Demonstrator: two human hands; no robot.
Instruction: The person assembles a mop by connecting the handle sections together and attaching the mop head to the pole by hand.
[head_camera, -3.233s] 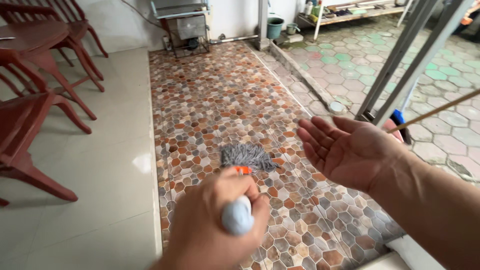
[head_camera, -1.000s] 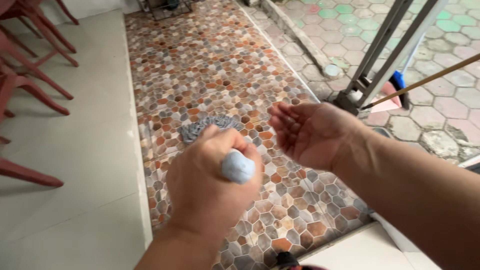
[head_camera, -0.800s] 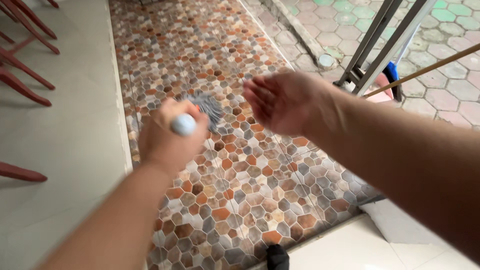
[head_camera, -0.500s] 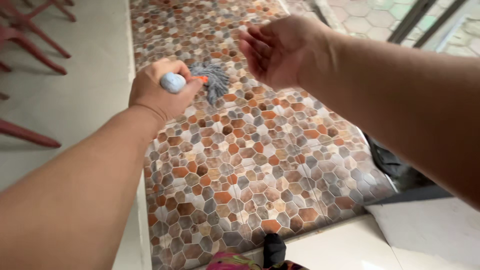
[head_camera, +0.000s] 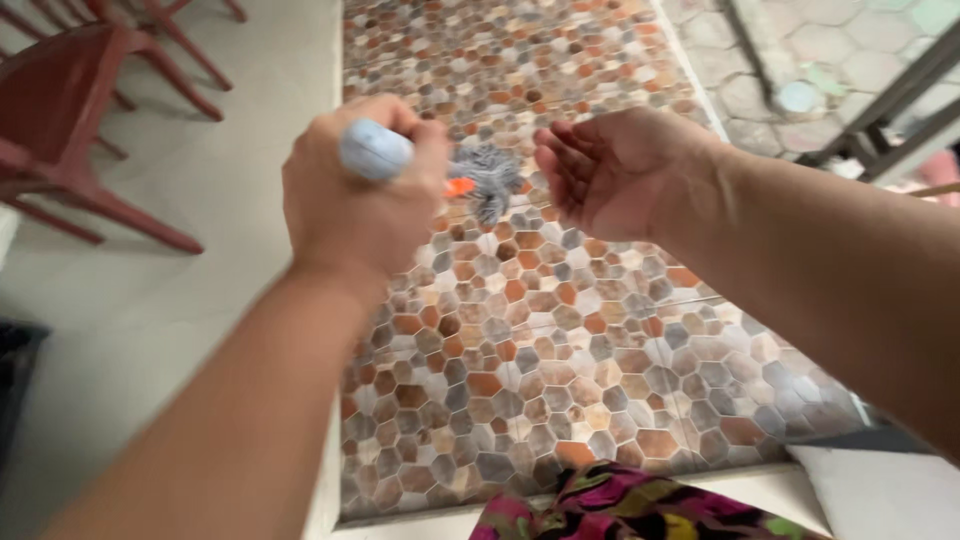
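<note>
My left hand (head_camera: 365, 205) is closed around the pale blue handle end (head_camera: 374, 152) of a mop. The mop's grey stringy head (head_camera: 486, 178), with an orange collar (head_camera: 459, 186), rests on the hexagon-patterned floor strip (head_camera: 530, 320) just beyond my hands. My right hand (head_camera: 615, 172) hovers to the right of the mop handle, palm turned toward it, fingers loosely curled and apart, holding nothing. The mop's shaft is hidden behind my left hand.
Dark red chairs (head_camera: 80, 130) stand on the smooth cream floor at the upper left. Grey metal bars (head_camera: 890, 105) rise at the upper right over outdoor paving. A colourful patterned cloth (head_camera: 620, 505) shows at the bottom edge.
The view has swung and the mop head has slid about on the patterned floor. My left hand keeps its hold on the handle; my right hand stays empty beside it.
</note>
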